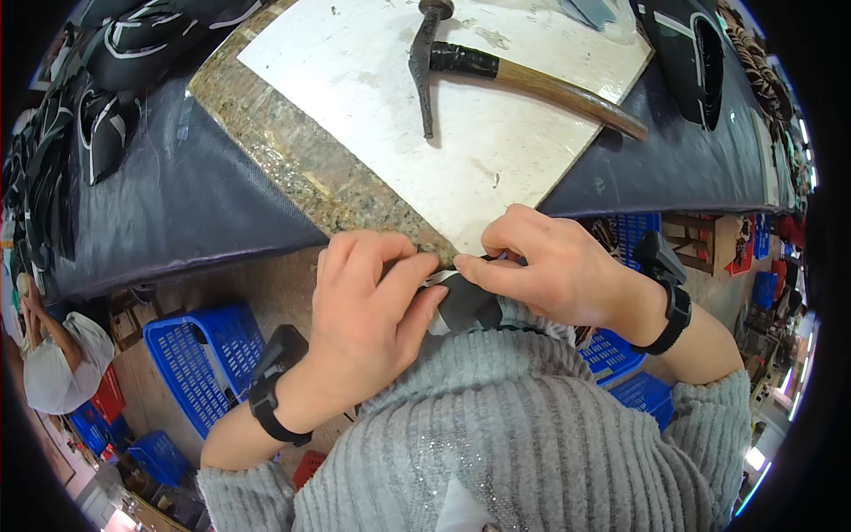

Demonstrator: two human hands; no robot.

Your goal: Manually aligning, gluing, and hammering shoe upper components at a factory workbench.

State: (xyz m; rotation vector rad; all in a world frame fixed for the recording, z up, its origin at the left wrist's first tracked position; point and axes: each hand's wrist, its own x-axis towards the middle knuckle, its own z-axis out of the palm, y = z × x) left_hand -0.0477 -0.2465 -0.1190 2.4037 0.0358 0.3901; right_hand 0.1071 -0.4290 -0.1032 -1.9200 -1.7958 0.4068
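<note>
A small dark piece of sheet material (467,304) with a pale edge lies at the near corner of the stone slab, close against my sweater. My left hand (365,310) has its thumb and fingers closed on the left edge of this piece. From the other side my right hand (554,270) pinches it by the upper right edge, thumb toward the left fingers. Both hands partly cover the piece, so its full shape is hidden. Beyond them a hammer (545,91) with a wooden handle and a long, narrow dark head rests on the white board.
The white board (355,89) sits on a speckled stone slab (319,164) on a dark covered table (195,195). Black shoe uppers (106,133) pile up at far left; another upper (696,66) stands far right. Blue baskets (199,363) are on the floor. Another person (64,363) is at left.
</note>
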